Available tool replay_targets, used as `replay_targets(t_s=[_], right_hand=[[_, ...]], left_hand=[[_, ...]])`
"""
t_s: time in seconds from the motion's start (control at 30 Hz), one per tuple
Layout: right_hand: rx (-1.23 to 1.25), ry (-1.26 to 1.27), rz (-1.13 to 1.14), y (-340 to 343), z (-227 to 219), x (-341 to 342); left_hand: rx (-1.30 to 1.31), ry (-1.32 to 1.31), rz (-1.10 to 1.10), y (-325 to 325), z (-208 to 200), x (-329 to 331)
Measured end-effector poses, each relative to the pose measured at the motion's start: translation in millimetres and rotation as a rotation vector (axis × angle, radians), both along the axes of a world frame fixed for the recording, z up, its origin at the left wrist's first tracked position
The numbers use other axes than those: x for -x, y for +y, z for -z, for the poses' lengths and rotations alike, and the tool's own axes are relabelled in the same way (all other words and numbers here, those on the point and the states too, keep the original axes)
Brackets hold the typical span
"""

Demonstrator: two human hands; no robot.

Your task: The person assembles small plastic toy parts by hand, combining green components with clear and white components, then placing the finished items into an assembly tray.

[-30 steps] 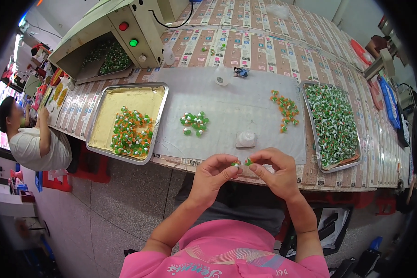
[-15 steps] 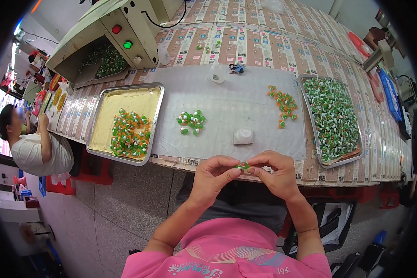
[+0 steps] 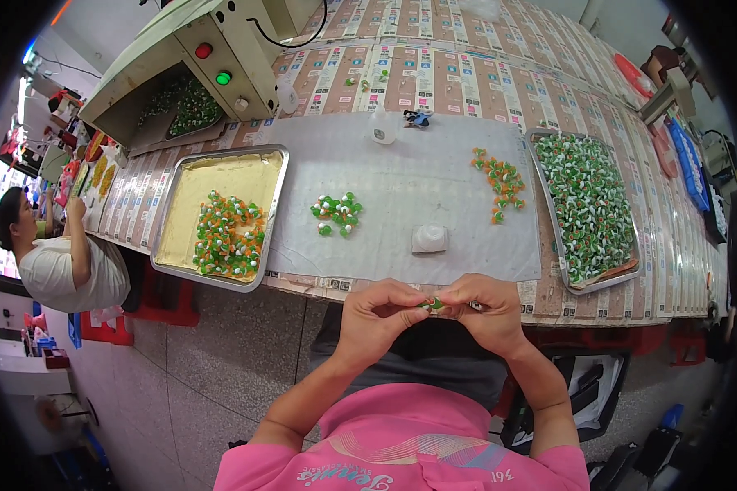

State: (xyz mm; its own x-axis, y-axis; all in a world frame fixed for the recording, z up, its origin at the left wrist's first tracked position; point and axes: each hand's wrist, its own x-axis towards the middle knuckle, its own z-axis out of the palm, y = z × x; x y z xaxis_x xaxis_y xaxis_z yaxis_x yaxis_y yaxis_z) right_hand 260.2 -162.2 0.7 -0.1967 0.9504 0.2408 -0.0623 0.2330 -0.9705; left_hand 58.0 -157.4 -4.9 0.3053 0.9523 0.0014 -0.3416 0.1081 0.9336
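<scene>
Toy (image 3: pixel 432 304), small and green, lies between left hand (image 3: pixel 374 317) and right hand (image 3: pixel 491 311), both pinching it at the fingertips, long axis seemingly running sideways

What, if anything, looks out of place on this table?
A few small green pieces lie scattered beyond the white sheet, apart from the cluster on it. They look stray, though may be set aside. Nothing else stands out.

A pink short-sleeved T-shirt (image 3: pixel 397 416) (wavy beige-and-blue lines (image 3: pixel 430 450) and lettering on its front), dark grey trousers (image 3: pixel 413 360).
</scene>
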Motion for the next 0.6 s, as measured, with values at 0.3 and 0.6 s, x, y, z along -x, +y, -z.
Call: replay_targets(t_s=[0.3, 0.6], right_hand=[[-0.220, -0.344, 0.084, 13, -22, -15], [-0.322, -0.833, 0.522, 66, 13, -79]], left_hand=[[-0.049, 0.281, -0.134, 10, -22, 36], [-0.430, 1.199, -0.963, 50, -20, 192]])
